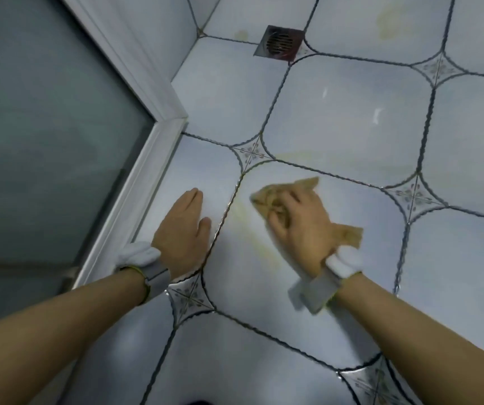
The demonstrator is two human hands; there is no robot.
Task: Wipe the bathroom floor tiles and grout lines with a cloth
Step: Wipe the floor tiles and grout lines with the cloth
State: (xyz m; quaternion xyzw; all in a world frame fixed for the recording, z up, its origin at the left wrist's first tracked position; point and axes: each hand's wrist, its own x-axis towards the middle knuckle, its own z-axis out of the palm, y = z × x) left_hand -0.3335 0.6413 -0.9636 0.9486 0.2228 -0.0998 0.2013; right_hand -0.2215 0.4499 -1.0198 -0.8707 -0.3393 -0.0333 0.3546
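Fingers (278,217) seemingly grip cloth (348,235) on floor tiles (337,118).

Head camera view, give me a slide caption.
Right hand wipes floor tile with tan cloth; left hand rests flat.

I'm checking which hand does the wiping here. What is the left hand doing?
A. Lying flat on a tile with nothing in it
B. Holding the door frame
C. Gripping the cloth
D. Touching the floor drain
A: the left hand lies flat with straight fingers on a floor tile, while the right hand presses the tan cloth on the neighbouring tile.
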